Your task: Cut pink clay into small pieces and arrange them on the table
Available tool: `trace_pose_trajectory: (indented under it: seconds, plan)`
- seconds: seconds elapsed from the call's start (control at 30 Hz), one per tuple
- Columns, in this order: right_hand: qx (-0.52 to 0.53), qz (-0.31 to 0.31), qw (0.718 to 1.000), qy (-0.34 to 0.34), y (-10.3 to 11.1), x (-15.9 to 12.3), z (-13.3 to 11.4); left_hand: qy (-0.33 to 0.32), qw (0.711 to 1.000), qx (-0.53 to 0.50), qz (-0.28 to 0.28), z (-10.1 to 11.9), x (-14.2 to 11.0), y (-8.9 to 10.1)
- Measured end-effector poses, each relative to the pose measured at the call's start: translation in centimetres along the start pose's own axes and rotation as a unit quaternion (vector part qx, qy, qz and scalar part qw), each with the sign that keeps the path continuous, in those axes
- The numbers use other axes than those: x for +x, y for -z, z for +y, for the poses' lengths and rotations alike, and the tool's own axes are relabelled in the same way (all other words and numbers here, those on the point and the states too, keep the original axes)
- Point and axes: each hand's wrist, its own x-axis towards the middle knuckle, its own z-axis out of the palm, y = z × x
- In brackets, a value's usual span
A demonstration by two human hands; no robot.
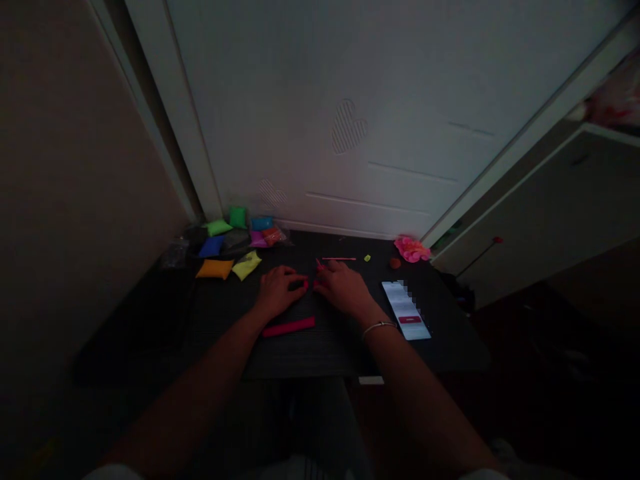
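My left hand (278, 292) rests on the dark table with thumb and fingers closed around a small pink-red piece of modelling clay (306, 284). Just to its right, my right hand (344, 288) is closed on a thin pink modelling tool (319, 264), whose end pokes out past the fingers. The dim light hides most of that tool. A flat strip of pink-red clay (289, 327) lies on the table below both hands. Beyond the right hand is another slim pink stick (339, 259), lying flat.
Several coloured clay packets, including an orange one (215, 269) and a yellow one (247, 265), lie at the back left. A lit phone (406, 311) lies right of my right wrist. Near the white panel (310, 133) are a brown ball (395, 263) and a pink ruffled thing (413, 249).
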Motion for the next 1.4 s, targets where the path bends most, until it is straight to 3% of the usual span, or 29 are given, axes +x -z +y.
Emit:
trace_pose_trajectory:
  seconds: [0.17,0.43,0.57,0.67,0.83,1.0,1.17,1.4]
  plan:
    - [0.054,0.038,0.994,-0.088,-0.2,-3.3,-0.8,-0.002,1.0,-0.021,0.003,-0.1,-0.1,0.1]
    - [0.158,0.043,0.969,-0.183,-2.6,-8.4,-3.0,0.033,0.991,-0.116,0.059,0.1,-0.1,0.8]
    - [0.165,0.036,0.969,-0.182,-2.6,-8.9,-3.5,-0.002,0.995,-0.083,0.059,0.6,-1.8,2.0]
    - [0.175,0.018,0.965,-0.193,-2.6,-9.3,-3.9,-0.048,0.998,-0.04,0.014,1.3,-4.4,2.6]
    - [0.2,0.023,0.956,-0.213,-3.3,-10.2,-4.9,-0.057,0.998,0.003,-0.035,2.0,-7.7,2.2]
    - [0.202,0.009,0.951,-0.235,-3.3,-10.8,-5.5,-0.059,0.997,0.022,-0.041,3.0,-8.0,1.6]
    - [0.196,0.057,0.953,-0.226,-2.8,-11.4,-5.7,-0.069,0.996,0.054,-0.03,4.4,-7.9,1.0]
    - [0.184,0.062,0.958,-0.212,-3.2,-11.6,-6.4,-0.126,0.99,0.053,0.02,4.1,-8.5,-0.1]
